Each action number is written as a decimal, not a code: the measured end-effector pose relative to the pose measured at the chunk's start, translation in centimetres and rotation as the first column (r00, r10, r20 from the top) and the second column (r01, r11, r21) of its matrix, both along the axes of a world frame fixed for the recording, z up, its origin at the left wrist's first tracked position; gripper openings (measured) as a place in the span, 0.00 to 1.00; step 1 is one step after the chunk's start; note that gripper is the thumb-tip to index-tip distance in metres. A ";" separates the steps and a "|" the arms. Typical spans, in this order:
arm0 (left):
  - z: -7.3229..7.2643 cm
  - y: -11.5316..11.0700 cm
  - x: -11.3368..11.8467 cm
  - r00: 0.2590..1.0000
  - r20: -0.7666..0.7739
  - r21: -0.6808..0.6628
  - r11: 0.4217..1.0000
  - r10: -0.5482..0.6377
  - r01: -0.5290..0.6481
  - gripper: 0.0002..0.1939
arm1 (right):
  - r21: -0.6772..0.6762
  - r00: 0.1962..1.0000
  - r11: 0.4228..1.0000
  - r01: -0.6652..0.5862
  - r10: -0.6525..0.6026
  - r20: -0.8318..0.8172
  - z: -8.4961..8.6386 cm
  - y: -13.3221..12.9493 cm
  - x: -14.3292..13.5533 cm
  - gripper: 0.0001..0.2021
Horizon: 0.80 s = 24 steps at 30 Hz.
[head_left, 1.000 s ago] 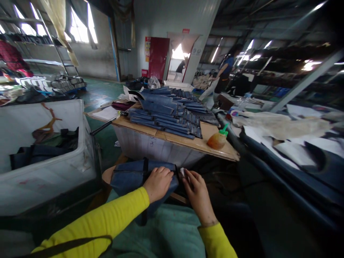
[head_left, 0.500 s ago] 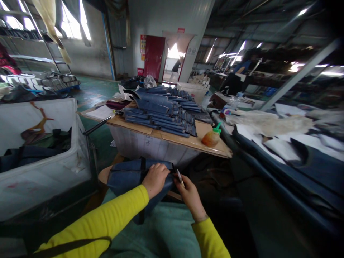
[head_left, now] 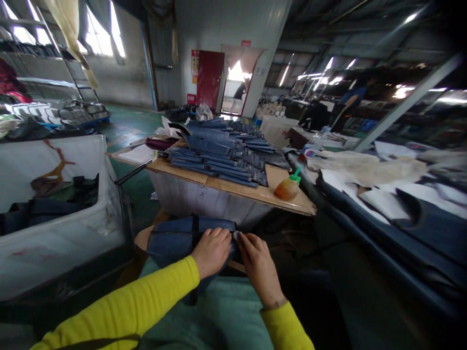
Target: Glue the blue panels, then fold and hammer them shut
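Observation:
A dark blue sheet-like piece (head_left: 170,240) with black strips across it lies over a tan wooden form (head_left: 143,238), just above my lap. My left hand (head_left: 212,252) presses on its right part, fingers curled around the edge. Close beside it, my right hand (head_left: 260,265) pinches a small pale, blade-like tool (head_left: 236,236) at the right end of the blue piece. Most of the tool is hidden by my fingers, and I cannot tell whether it touches the material.
Ahead, a cardboard-topped table (head_left: 204,180) carries stacked blue pieces (head_left: 219,155) and a bottle with a green nozzle (head_left: 288,187). A white bin (head_left: 105,194) stands at left. Dark sheets (head_left: 430,243) lie at right. A person (head_left: 239,95) is in the far doorway.
My right hand has moved up and turned over, bringing the pale tool against the left hand's fingertips; less of the tool shows now. My left hand has shifted slightly down.

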<state>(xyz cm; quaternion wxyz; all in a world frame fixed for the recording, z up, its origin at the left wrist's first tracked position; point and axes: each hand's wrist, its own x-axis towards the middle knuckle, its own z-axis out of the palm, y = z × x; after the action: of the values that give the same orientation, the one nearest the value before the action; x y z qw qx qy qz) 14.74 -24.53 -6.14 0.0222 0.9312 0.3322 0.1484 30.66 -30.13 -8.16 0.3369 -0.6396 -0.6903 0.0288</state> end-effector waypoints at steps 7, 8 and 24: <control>-0.4 0.2 -0.2 0.999 0.036 -0.041 0.999 -0.009 0.011 0.11 | -0.004 0.997 1.000 0.011 -0.010 0.072 0.0 0.5 -0.8 0.16; -0.4 0.3 -0.2 0.999 0.038 -0.042 0.999 -0.019 0.021 0.11 | -0.008 0.996 1.000 0.024 -0.023 0.089 -0.1 0.8 -0.8 0.16; -1.5 -0.5 -3.4 0.996 0.090 -0.011 1.000 -0.012 0.013 0.16 | -0.085 0.974 0.995 0.048 -0.027 0.226 0.0 0.9 -4.5 0.22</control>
<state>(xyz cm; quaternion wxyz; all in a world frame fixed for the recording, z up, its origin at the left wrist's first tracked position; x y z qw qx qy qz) 11.33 -25.07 -7.62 0.0434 0.9255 0.3260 0.1881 26.12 -29.24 -8.18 0.2283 -0.6661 -0.7098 -0.0191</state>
